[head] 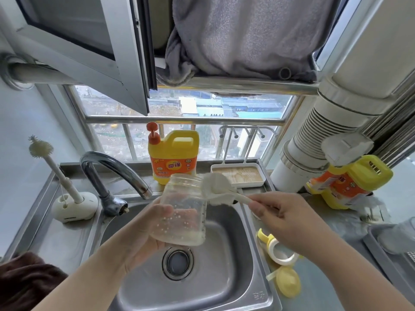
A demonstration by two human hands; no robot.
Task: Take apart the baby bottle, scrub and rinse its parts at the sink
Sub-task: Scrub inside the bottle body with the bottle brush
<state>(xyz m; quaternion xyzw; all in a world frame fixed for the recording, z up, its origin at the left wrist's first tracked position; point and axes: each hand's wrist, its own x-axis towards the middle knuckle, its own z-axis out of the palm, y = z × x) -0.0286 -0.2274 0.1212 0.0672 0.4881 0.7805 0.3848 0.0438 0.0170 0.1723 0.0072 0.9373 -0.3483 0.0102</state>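
Left hand [146, 232]: fingers wrapped round lower body of bottle [182, 209], held tilted over sink [226, 286], mouth up and away
Bottle: clear plastic, emptied, wet with soap beads – judged light, rigid, slippery; best hold at mid-body with full wrap, not at rim
Brush [216, 187]: white sponge head at bottle mouth, soft, likely compresses on entry
Right hand [283, 215]: pinches brush handle near its end
Collar [278, 251] and cap [287, 283]: on counter right of sink, apart from bottle
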